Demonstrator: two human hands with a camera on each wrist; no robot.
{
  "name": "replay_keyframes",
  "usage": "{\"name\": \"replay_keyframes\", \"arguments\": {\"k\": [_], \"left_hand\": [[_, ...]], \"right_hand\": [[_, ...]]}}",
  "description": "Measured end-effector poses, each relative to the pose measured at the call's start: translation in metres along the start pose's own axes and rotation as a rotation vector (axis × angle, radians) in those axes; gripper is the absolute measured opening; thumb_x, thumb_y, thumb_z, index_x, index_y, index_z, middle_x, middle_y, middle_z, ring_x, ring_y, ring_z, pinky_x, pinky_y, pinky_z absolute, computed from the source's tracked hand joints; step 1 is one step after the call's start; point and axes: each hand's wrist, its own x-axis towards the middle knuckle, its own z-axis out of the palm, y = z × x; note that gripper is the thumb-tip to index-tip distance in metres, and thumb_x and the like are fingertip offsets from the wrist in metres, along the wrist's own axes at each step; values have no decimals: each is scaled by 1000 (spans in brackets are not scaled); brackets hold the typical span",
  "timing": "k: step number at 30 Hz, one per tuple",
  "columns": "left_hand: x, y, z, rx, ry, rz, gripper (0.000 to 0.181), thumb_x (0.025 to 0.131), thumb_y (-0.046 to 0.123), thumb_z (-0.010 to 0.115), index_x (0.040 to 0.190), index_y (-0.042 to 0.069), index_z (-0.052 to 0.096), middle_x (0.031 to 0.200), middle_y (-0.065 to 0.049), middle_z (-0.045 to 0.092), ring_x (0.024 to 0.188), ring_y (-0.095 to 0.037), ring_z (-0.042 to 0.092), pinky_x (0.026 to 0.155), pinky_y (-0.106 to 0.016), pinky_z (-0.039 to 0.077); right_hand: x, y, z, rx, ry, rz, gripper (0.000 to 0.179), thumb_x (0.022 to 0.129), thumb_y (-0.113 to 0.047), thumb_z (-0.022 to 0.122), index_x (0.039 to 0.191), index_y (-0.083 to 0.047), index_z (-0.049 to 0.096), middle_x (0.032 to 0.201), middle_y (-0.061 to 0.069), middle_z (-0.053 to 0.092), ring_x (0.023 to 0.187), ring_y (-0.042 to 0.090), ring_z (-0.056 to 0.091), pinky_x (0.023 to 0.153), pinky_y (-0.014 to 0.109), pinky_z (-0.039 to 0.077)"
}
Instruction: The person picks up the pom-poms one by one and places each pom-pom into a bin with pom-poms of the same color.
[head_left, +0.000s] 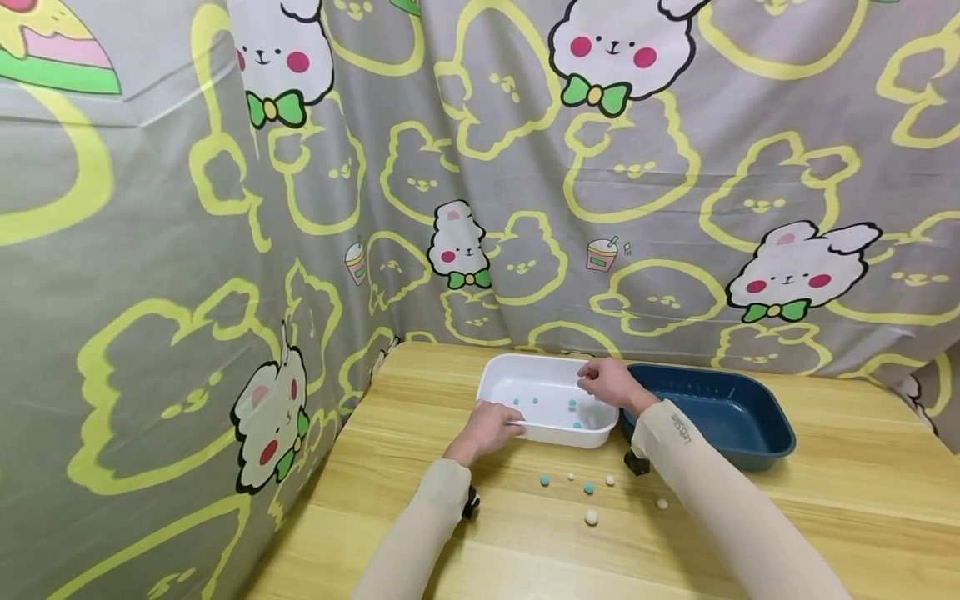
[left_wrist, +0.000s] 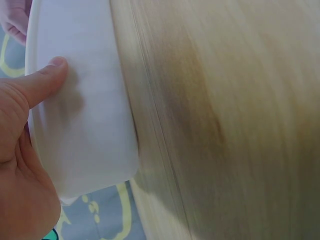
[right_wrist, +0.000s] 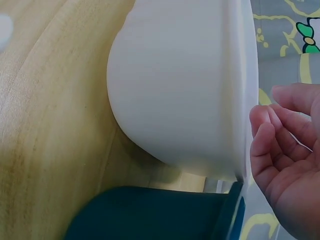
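Observation:
My left hand (head_left: 491, 427) grips the near left rim of a white plastic basin (head_left: 558, 434), its thumb pressed on the outer wall in the left wrist view. Inside the basin lie several small blue-green balls (head_left: 535, 401). Over the basin's right end hovers my right hand (head_left: 609, 383), its fingers curled in and the thumb close to the fingertips. In the right wrist view the right hand (right_wrist: 287, 145) shows beside the basin's rim; I cannot tell whether a small ball is between its fingertips.
A dark blue basin (head_left: 783, 429) stands against the white one on the right. On the wooden table (head_left: 525, 550) in front lie loose blue-green balls (head_left: 588, 488) and white balls (head_left: 592, 517). A patterned grey curtain (head_left: 517, 192) hangs behind and at the left.

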Motion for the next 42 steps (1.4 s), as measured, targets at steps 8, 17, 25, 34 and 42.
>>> {"name": "replay_keyframes", "arguments": {"k": [8, 17, 25, 34, 42], "left_hand": [[1, 1, -1, 4, -1, -2, 12, 88, 29, 66, 82, 23, 75, 78, 16, 70, 77, -2, 61, 84, -33, 32], [1, 0, -1, -11, 2, -3, 11, 87, 30, 67, 82, 23, 75, 79, 16, 70, 78, -2, 61, 85, -32, 32], [2, -2, 1, 3, 16, 6, 11, 87, 29, 68, 81, 22, 74, 82, 14, 70, 80, -3, 62, 85, -32, 34], [2, 1, 1, -12, -4, -1, 12, 88, 28, 68, 79, 22, 74, 81, 14, 70, 79, -3, 62, 85, -33, 33], [1, 0, 2, 1, 5, 24, 12, 88, 28, 67, 80, 23, 74, 81, 14, 70, 79, -3, 62, 84, -33, 33]], "right_hand": [[-6, -4, -5, -21, 22, -10, 25, 93, -13, 59, 111, 2, 65, 89, 6, 64, 76, 18, 57, 70, 35, 49], [-28, -13, -10, -39, 41, -113, 20, 91, -10, 59, 105, 2, 67, 85, 4, 63, 76, 17, 56, 70, 34, 49], [-54, -20, -14, -36, 5, -179, 17, 91, -11, 61, 102, -1, 68, 81, -2, 61, 70, 13, 54, 66, 31, 47], [-85, -18, -7, -60, -110, -295, 10, 90, -8, 63, 95, -8, 71, 79, -8, 63, 67, 7, 54, 63, 27, 47], [-97, -10, 10, -117, -193, -418, 7, 86, -4, 65, 90, -6, 71, 78, -12, 60, 66, 3, 51, 61, 24, 46]]}}
